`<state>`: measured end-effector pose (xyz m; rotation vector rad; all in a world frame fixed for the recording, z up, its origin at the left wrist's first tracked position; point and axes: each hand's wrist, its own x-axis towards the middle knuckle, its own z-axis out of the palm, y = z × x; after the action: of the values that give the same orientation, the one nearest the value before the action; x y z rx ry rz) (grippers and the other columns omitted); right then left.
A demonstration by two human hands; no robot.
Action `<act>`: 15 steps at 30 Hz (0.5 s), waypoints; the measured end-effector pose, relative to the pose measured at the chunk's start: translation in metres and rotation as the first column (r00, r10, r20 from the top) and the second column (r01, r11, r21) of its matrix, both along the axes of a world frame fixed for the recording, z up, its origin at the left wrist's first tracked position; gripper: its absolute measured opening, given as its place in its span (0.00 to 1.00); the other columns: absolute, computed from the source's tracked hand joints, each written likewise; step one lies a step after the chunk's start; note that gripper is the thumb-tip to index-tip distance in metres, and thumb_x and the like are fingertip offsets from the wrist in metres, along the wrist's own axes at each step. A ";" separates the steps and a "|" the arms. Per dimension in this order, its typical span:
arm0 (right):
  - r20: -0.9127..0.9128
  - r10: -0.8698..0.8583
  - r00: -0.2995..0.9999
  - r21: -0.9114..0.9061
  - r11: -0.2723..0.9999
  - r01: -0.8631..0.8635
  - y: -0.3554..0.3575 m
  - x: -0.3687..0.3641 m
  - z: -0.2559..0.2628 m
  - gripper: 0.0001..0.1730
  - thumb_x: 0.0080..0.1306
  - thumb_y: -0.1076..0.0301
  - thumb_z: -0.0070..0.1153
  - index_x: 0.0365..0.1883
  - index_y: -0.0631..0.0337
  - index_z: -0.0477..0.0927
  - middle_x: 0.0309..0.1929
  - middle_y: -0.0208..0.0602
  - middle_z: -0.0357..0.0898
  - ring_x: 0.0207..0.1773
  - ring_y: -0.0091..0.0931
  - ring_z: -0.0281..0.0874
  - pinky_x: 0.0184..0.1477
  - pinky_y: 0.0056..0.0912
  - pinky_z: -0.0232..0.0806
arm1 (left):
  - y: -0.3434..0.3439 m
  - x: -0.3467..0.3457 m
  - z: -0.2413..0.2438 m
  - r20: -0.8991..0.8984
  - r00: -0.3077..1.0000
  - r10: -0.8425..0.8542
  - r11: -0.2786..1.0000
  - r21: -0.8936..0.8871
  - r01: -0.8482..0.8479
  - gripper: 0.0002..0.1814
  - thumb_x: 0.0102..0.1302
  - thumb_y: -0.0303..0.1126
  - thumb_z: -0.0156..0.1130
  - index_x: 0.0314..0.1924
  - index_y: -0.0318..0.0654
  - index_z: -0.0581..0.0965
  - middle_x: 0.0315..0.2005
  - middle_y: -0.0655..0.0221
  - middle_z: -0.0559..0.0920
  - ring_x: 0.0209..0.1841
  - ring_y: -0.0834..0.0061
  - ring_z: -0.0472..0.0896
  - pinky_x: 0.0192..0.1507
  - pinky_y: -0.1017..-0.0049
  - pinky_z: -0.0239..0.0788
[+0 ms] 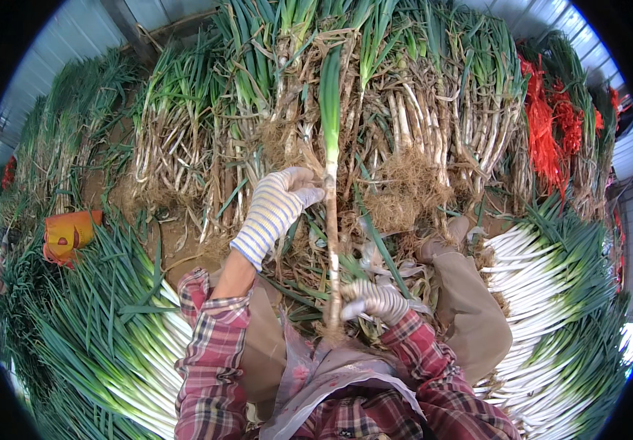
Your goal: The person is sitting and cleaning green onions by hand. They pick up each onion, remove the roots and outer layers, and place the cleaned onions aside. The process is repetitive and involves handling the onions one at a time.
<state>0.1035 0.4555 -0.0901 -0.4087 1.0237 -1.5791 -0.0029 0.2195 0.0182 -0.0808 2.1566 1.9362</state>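
A long green onion point(332, 214) stands nearly upright before me, green leaves at the top and brown, soil-stained outer skin lower down. My left hand point(281, 209), in a striped knit glove, is at the upper part of its stalk, with the fingertips against its left side. Near the root end, my right hand point(374, 301), gloved alike, is just right of the stalk; it is slightly blurred, and whether it touches the stalk cannot be told. Loose peeled leaves and skins point(374, 258) lie around and behind the right hand.
Unpeeled green onions point(410, 115) with bushy roots stand across the back. Cleaned white-stalked onions point(520, 286) are piled at the right, and more onions point(124, 352) at the left. An orange bag point(71, 235) lies at the left; red plastic strips point(542, 121) hang at the upper right.
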 end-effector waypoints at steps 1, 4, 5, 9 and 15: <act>-0.251 -0.265 0.931 0.028 0.959 0.281 -0.012 -0.004 0.005 0.18 0.64 0.61 0.58 0.46 0.67 0.79 0.40 0.35 0.82 0.42 0.25 0.76 0.51 0.29 0.68 | -0.002 -0.001 -0.004 0.009 1.000 0.016 1.000 0.023 -0.017 0.19 0.58 0.28 0.68 0.50 0.30 0.78 0.38 0.67 0.83 0.39 0.80 0.79 0.42 0.79 0.72; -0.078 -0.549 0.832 0.047 0.832 0.554 -0.061 -0.078 0.033 0.20 0.69 0.53 0.46 0.27 0.58 0.79 0.25 0.31 0.76 0.30 0.25 0.71 0.37 0.28 0.63 | -0.005 0.003 -0.008 0.011 1.000 0.021 0.998 0.053 -0.021 0.18 0.59 0.30 0.68 0.49 0.33 0.78 0.38 0.69 0.83 0.37 0.82 0.78 0.39 0.80 0.71; 0.053 -0.710 0.702 0.163 0.700 0.695 -0.063 -0.112 0.039 0.18 0.71 0.56 0.43 0.30 0.56 0.79 0.25 0.32 0.76 0.27 0.25 0.71 0.35 0.26 0.64 | 0.003 -0.002 -0.005 -0.002 1.000 -0.008 0.998 0.061 0.008 0.18 0.59 0.30 0.68 0.49 0.33 0.79 0.38 0.70 0.83 0.37 0.82 0.78 0.38 0.81 0.70; -0.191 -0.942 0.276 0.385 0.187 0.904 -0.068 -0.203 0.018 0.13 0.65 0.67 0.57 0.43 0.66 0.78 0.31 0.41 0.83 0.20 0.22 0.77 0.17 0.21 0.70 | 0.021 -0.016 0.000 0.002 0.996 0.086 0.989 0.123 -0.085 0.16 0.57 0.23 0.68 0.46 0.30 0.79 0.36 0.63 0.84 0.38 0.76 0.82 0.40 0.79 0.76; -0.609 -0.740 0.285 0.204 0.201 0.958 -0.068 -0.077 0.042 0.13 0.63 0.65 0.62 0.41 0.65 0.80 0.24 0.28 0.78 0.18 0.12 0.67 0.17 0.16 0.61 | 0.012 -0.015 0.003 0.070 0.952 0.297 0.913 0.272 -0.304 0.18 0.53 0.21 0.70 0.45 0.31 0.77 0.32 0.63 0.83 0.33 0.72 0.83 0.37 0.76 0.79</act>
<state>0.0270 0.3876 -0.0480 0.4583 2.2628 -2.0938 -0.0177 0.2317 0.0216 -0.4079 1.9191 2.3761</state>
